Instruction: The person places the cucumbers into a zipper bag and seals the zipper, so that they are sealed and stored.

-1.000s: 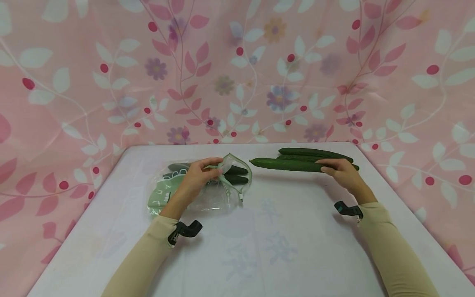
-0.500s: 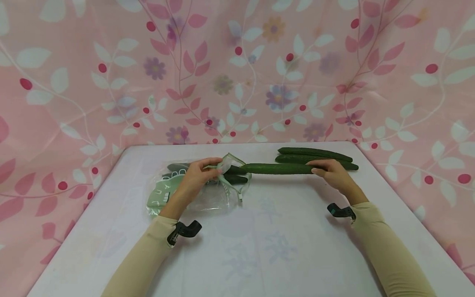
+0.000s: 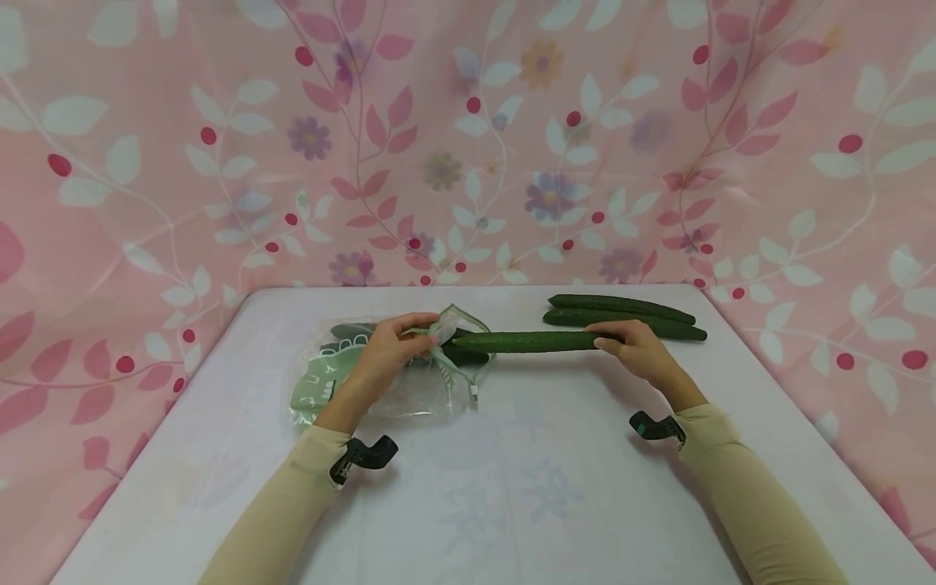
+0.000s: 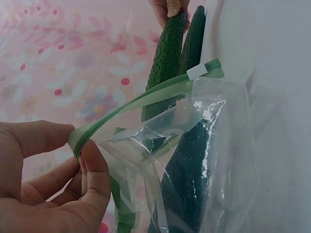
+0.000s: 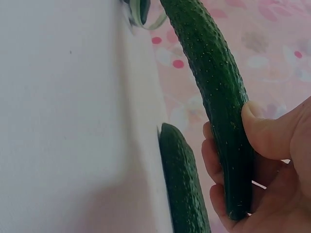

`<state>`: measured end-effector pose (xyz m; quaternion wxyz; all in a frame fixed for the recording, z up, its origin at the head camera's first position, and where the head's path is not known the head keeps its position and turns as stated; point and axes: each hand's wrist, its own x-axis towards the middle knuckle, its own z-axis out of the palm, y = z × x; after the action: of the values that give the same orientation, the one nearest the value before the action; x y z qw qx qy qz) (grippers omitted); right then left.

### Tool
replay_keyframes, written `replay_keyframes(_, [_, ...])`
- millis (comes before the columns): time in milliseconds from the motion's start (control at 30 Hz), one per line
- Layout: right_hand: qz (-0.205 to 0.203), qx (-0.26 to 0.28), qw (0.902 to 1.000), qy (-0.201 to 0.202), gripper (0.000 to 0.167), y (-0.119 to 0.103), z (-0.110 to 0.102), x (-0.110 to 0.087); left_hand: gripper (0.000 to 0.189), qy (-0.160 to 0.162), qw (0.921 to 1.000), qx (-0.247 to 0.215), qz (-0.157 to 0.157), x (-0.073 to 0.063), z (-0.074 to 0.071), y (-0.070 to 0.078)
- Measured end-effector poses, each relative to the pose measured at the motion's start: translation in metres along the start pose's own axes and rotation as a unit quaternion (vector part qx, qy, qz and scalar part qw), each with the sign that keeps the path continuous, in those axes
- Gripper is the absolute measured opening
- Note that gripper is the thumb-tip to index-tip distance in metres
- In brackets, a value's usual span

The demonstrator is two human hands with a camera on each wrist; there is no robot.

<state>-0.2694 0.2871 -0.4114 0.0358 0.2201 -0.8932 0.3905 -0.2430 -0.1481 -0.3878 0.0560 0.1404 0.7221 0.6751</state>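
Note:
My left hand [image 3: 400, 345] pinches the green zip edge [image 4: 80, 141] of a clear plastic zip bag [image 3: 420, 398], whose mouth gapes to the right. Inside the bag lie dark green cucumbers [image 4: 187, 174], partly hidden by my hand and the printed front. With thumb and fingers, my right hand [image 3: 632, 349] grips one end of a long cucumber [image 3: 534, 342]. This cucumber is held level above the table, its far tip at the bag's mouth. A white slider [image 4: 197, 71] sits near one end of the zip.
Two more cucumbers [image 3: 621, 316] lie side by side at the back right of the white table [image 3: 556, 504]. Behind the table hangs a pink floral cloth [image 3: 468, 146]. Each wrist wears a small black camera [image 3: 363, 457].
My right hand has carried the cucumber leftward and slightly nearer, away from the two on the table, bringing its tip into the bag's mouth. The left hand stays on the bag.

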Motion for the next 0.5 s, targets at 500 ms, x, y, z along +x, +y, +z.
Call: replay_keyframes(500, [-0.022,-0.006,0.9997,-0.003,0.028,-0.009,0.026,0.008,0.047,0.0,1.0,-0.002,0.003,0.0,0.001,0.0])
